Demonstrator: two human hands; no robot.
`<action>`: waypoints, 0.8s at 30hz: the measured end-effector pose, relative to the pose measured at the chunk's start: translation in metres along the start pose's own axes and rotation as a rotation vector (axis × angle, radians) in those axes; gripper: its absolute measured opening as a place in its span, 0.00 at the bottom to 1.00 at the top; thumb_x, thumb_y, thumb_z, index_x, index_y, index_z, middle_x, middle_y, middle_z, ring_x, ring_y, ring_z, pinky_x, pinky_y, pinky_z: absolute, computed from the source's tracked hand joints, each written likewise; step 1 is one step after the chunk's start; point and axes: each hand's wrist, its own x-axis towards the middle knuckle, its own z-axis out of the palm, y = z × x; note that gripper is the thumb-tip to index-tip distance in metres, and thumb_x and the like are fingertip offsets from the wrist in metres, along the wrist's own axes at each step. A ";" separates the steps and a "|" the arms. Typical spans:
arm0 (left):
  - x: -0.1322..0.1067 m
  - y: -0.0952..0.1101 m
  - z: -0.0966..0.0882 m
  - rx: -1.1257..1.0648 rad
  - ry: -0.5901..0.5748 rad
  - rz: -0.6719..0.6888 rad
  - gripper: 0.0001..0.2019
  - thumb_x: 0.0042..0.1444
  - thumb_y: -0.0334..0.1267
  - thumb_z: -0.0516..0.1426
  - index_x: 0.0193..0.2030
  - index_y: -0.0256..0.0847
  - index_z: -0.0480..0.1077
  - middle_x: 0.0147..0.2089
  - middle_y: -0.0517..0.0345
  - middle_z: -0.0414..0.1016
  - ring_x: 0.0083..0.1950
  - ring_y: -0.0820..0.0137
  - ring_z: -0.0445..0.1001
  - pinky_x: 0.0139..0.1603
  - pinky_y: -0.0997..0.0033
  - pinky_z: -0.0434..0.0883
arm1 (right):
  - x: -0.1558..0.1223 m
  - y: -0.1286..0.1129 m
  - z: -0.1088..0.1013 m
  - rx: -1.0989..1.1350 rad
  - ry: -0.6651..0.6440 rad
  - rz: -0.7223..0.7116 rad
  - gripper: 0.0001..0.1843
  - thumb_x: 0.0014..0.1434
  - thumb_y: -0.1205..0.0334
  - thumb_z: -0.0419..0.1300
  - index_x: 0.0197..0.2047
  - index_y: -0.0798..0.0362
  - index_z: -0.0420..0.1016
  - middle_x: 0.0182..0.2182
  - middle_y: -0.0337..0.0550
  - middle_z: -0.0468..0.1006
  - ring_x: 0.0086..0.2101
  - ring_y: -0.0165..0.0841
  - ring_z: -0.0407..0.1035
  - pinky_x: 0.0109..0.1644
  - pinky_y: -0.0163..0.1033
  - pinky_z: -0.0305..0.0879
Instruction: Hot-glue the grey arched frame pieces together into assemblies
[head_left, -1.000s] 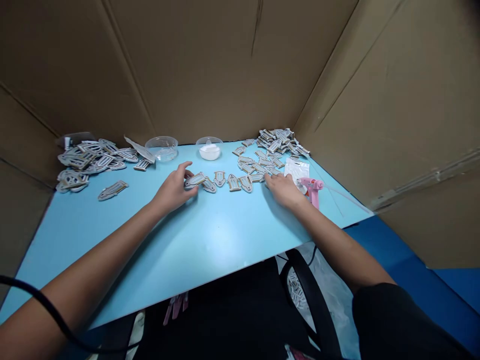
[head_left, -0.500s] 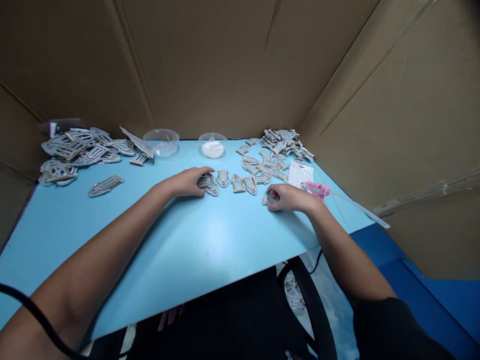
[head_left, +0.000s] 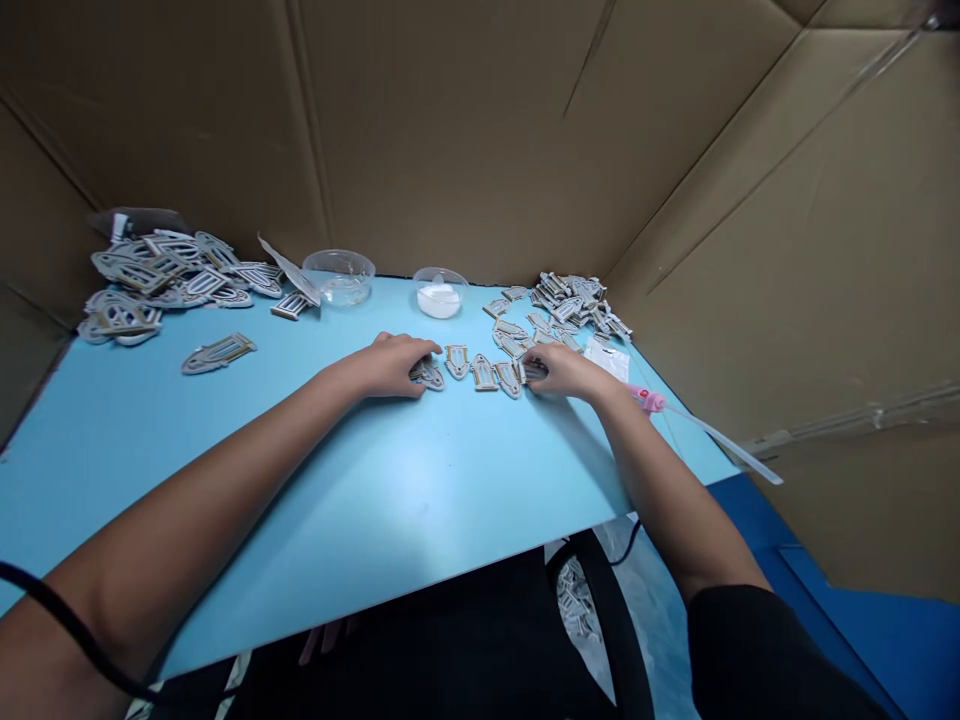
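Note:
Small flat grey-white pieces, pointed at one end, slotted and gold-edged, lie in a row across the blue table; their exact kind I cannot tell. My left hand [head_left: 394, 365] is closed at the row's left end, thumb and fingers around a slotted piece [head_left: 430, 375] partly hidden by them. At the right end, my right hand [head_left: 564, 370] curls over another slotted piece [head_left: 535, 371], gripping it beside the row. Between the hands lie several more, such as an upright pointed piece [head_left: 484, 374] and one pointing down [head_left: 457, 361].
A large pile of pieces [head_left: 169, 270] sits back left, with a single piece [head_left: 218, 353] before it. Two clear tubs, one bare-looking [head_left: 339, 285] and one with white contents [head_left: 439, 298], stand at the back. Another pile [head_left: 574, 300] and a pink glue gun [head_left: 648, 399] are right.
My right hand has moved left with its piece, up against the row's right end. My left hand stays at the left end. The view has shifted slightly.

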 end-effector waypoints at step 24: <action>0.109 0.085 -0.007 0.147 0.193 0.099 0.22 0.71 0.39 0.56 0.69 0.40 0.65 0.71 0.45 0.67 0.72 0.54 0.66 0.71 0.45 0.67 | 0.033 0.005 -0.006 -0.024 0.207 0.365 0.13 0.60 0.59 0.62 0.46 0.57 0.76 0.45 0.56 0.82 0.43 0.41 0.74 0.41 0.38 0.61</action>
